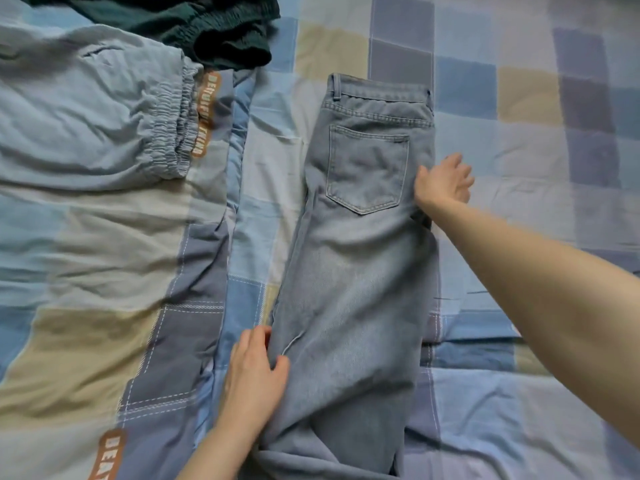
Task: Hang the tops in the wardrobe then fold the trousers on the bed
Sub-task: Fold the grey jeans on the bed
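Light blue jeans lie lengthwise on the bed, folded in half leg over leg, waistband at the far end and a back pocket facing up. My left hand rests at the jeans' left edge near the knee, its thumb on the denim and its fingers at the fabric edge. At the jeans' right edge beside the pocket, my right hand touches the seat area with spread fingers. Pale blue trousers with an elastic waistband lie at the left. A dark green garment lies at the far left top.
The bed is covered with a checked sheet in blue, beige and grey squares. A checked quilt with orange lettered labels lies bunched on the left half, under the pale trousers.
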`<action>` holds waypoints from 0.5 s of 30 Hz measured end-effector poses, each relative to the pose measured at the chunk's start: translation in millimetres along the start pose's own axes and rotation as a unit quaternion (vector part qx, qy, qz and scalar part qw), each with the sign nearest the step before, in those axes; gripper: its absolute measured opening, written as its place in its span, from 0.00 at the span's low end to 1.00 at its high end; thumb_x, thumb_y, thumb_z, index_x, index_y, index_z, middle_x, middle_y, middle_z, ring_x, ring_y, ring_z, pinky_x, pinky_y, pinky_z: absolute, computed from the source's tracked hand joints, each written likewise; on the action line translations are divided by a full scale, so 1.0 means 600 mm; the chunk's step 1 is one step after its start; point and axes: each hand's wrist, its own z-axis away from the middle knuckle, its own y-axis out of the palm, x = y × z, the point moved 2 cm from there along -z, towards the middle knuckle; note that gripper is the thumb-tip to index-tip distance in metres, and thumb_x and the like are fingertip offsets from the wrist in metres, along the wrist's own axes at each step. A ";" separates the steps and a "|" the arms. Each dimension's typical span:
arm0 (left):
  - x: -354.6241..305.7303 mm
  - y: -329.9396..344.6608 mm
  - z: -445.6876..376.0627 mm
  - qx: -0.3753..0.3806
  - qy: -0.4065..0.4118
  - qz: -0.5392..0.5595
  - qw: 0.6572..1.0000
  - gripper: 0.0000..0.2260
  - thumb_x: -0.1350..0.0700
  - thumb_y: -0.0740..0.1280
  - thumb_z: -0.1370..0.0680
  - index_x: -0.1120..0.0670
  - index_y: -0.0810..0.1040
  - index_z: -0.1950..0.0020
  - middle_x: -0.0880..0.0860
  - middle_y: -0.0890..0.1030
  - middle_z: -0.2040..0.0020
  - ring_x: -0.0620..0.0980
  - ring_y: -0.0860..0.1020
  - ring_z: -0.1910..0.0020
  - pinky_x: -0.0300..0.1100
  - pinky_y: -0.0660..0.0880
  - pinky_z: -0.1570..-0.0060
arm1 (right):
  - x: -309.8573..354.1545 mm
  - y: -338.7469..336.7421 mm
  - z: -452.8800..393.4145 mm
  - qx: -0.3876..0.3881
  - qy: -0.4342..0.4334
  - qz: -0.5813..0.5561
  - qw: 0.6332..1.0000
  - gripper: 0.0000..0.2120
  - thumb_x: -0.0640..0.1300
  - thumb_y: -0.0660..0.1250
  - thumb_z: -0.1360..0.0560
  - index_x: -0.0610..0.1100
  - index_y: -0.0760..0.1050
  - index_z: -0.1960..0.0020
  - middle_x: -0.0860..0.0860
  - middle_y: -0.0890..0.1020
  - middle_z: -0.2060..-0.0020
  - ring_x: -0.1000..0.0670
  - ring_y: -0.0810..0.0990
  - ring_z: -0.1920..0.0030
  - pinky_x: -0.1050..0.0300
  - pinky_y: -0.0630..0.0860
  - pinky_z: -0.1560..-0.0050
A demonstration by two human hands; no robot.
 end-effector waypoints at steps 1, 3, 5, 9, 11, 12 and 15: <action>-0.017 -0.003 -0.023 -0.013 0.014 0.015 1.000 0.16 0.60 0.69 0.26 0.57 0.75 0.39 0.56 0.75 0.44 0.58 0.74 0.43 0.49 0.69 0.40 | -0.023 0.001 -0.015 0.046 0.065 -0.010 0.997 0.33 0.60 0.61 0.24 0.38 0.60 0.30 0.38 0.65 0.31 0.36 0.65 0.32 0.44 0.66 0.35; -0.053 -0.005 -0.080 -0.029 0.029 0.047 0.998 0.14 0.58 0.69 0.24 0.57 0.77 0.39 0.58 0.74 0.43 0.59 0.74 0.42 0.49 0.68 0.37 | -0.049 0.019 -0.029 0.190 0.101 -0.093 0.972 0.39 0.65 0.61 0.26 0.37 0.61 0.28 0.38 0.66 0.31 0.37 0.69 0.33 0.47 0.69 0.35; -0.091 -0.001 -0.144 -0.022 0.013 0.094 0.995 0.14 0.55 0.68 0.22 0.56 0.76 0.37 0.59 0.75 0.40 0.58 0.75 0.40 0.46 0.68 0.37 | -0.054 0.033 -0.031 0.258 0.045 -0.170 0.950 0.36 0.64 0.62 0.25 0.36 0.67 0.30 0.41 0.73 0.34 0.40 0.73 0.36 0.52 0.71 0.39; -0.165 0.020 -0.241 0.014 0.019 0.151 0.988 0.08 0.56 0.66 0.21 0.57 0.77 0.43 0.56 0.80 0.46 0.52 0.77 0.47 0.40 0.72 0.48 | -0.052 0.038 -0.049 0.164 -0.021 -0.259 0.952 0.21 0.49 0.60 0.20 0.36 0.69 0.35 0.40 0.76 0.38 0.42 0.75 0.40 0.52 0.72 0.39; -0.200 0.020 -0.275 -0.023 0.015 0.192 0.981 0.02 0.62 0.64 0.21 0.57 0.76 0.51 0.55 0.79 0.57 0.49 0.74 0.55 0.37 0.67 0.64 | -0.032 0.006 -0.075 0.088 -0.067 -0.244 0.964 0.16 0.47 0.57 0.19 0.37 0.69 0.38 0.39 0.76 0.39 0.42 0.74 0.40 0.54 0.67 0.42; -0.221 0.025 -0.289 -0.044 0.005 0.230 0.972 0.04 0.63 0.63 0.21 0.56 0.76 0.52 0.53 0.77 0.60 0.48 0.73 0.56 0.37 0.66 0.67 | -0.032 -0.019 -0.093 0.046 -0.089 -0.225 0.969 0.13 0.46 0.55 0.19 0.38 0.69 0.40 0.39 0.75 0.40 0.42 0.74 0.40 0.55 0.65 0.44; -0.272 0.030 -0.324 -0.058 0.017 0.325 0.944 0.04 0.61 0.63 0.21 0.54 0.76 0.53 0.52 0.78 0.58 0.48 0.74 0.56 0.41 0.71 0.59 | -0.028 -0.071 -0.152 0.004 -0.111 -0.201 0.973 0.07 0.43 0.52 0.18 0.46 0.67 0.44 0.41 0.76 0.39 0.43 0.74 0.42 0.56 0.66 0.45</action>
